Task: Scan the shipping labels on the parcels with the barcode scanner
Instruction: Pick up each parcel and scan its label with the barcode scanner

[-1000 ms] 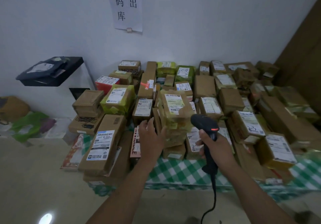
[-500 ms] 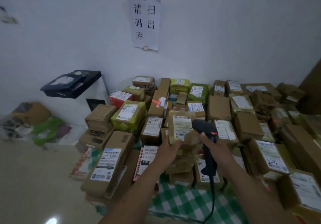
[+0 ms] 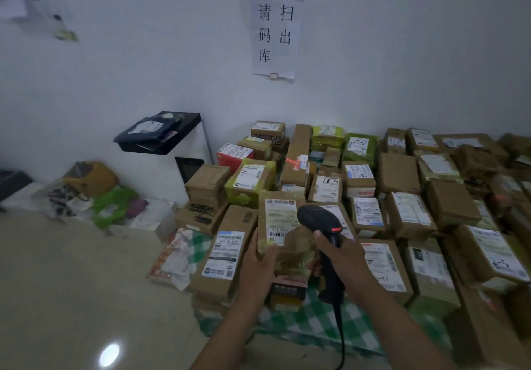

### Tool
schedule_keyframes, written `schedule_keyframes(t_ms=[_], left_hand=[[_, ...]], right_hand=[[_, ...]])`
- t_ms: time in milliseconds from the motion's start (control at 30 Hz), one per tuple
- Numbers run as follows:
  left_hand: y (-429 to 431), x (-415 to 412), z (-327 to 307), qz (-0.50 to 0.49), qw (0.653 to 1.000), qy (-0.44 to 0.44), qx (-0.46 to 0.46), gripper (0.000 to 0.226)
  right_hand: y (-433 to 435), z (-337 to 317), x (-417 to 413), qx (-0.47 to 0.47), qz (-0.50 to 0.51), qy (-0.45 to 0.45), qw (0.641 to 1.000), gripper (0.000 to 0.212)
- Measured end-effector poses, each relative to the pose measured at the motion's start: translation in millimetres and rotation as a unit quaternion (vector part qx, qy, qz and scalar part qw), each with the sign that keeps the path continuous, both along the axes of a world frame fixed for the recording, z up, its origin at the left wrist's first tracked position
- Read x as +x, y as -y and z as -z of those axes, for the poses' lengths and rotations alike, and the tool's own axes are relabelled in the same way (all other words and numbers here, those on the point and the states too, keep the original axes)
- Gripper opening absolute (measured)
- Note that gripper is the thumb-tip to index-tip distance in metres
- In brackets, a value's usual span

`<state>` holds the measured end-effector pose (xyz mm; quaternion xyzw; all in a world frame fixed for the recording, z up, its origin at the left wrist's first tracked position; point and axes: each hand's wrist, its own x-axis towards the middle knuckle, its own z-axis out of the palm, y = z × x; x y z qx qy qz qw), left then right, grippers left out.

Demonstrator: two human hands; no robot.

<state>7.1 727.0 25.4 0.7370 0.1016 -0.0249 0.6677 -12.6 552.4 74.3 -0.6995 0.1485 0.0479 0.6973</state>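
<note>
My left hand (image 3: 260, 257) grips the lower left corner of a brown parcel (image 3: 280, 224) wrapped in yellowish tape, tilted up so that its white shipping label (image 3: 279, 217) faces me. My right hand (image 3: 340, 257) holds the handle of a black barcode scanner (image 3: 319, 220). The scanner's head sits just right of the label, and a red light glows on its back. Its cable (image 3: 342, 338) hangs down toward the bottom edge. Several other labelled cardboard parcels (image 3: 408, 211) cover the table behind and to the right.
The parcels lie on a green-and-white checked cloth (image 3: 319, 321). A long box with a label (image 3: 227, 254) lies left of my left hand. A black tray (image 3: 161, 137) juts from the wall at left, bags (image 3: 94, 191) lie on the floor below, and a paper sign (image 3: 274, 24) hangs above.
My left hand has lifted the parcel from the stack and tilted its label toward me. The scanner has come up close beside the label. The camera has tilted up and moved nearer.
</note>
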Motion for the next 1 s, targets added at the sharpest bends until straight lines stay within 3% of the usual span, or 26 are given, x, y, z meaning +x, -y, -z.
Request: schedule_keyframes(t_ms=[100, 267, 433, 567, 667, 767, 900, 1000], left_hand=[[-13.5, -1.4, 1.3, 0.039, 0.998, -0.001, 0.054, 0.037], [-14.5, 7.7, 11.9, 0.114, 0.984, 0.02, 0.136, 0.021], [-9.4, 22.9, 14.9, 0.153, 0.973, 0.058, 0.166, 0.035], [-23.3, 28.7, 17.8, 0.059, 0.96, 0.074, 0.265, 0.046], [-52.8, 25.6, 26.1, 0.001, 0.93, 0.022, 0.366, 0.056], [-78.5, 21.4, 34.1, -0.028, 0.873, -0.078, 0.481, 0.089], [-89.1, 22.0, 47.6, -0.002, 0.84, -0.158, 0.52, 0.112], [-98.8, 28.1, 49.3, 0.006, 0.84, -0.178, 0.513, 0.113]], right_hand=[[-14.7, 8.6, -6.5, 0.005, 0.004, -0.027, 1.0, 0.038], [-22.2, 13.2, -7.6, -0.045, 0.028, -0.037, 0.998, 0.028], [-23.7, 8.9, -1.4, -0.142, 0.021, 0.003, 0.99, 0.02], [-33.7, -2.7, 13.8, -0.225, -0.009, 0.057, 0.973, 0.024], [-43.7, -8.1, 26.9, -0.197, -0.072, 0.034, 0.977, 0.033], [-53.0, -4.1, 37.8, -0.173, -0.118, 0.001, 0.978, 0.034], [-63.6, 5.6, 46.2, -0.157, -0.15, -0.018, 0.976, 0.034], [-72.5, 8.4, 49.7, -0.111, -0.143, -0.04, 0.983, 0.031]])
